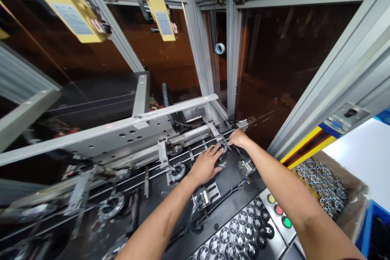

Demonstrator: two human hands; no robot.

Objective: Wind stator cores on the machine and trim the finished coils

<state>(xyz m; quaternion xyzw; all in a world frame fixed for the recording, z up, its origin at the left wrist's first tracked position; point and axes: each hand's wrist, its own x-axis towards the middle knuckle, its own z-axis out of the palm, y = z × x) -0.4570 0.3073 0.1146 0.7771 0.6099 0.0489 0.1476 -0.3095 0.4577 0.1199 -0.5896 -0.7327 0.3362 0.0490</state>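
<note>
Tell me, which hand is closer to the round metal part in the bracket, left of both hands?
Left. The left hand lies flat just right of the round metal part. The right hand is farther right and deeper along the track.

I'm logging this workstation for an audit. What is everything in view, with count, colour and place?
hanging tags: two, yellow, top left
tape roll: one, white-blue, hung top centre
aluminium frame: one, silver, around dark panels
conveyor track: one, black, left to centre
round parts: many, silver-black, on the track and in rows bottom centre
push buttons: three, yellow, red, green, right of those rows
cardboard box: one, brown, right, holding metal rings
blue bin: one, blue, bottom right corner
left hand: one, flat, open, on the track
right hand: one, just beyond it, fingers hidden
</note>
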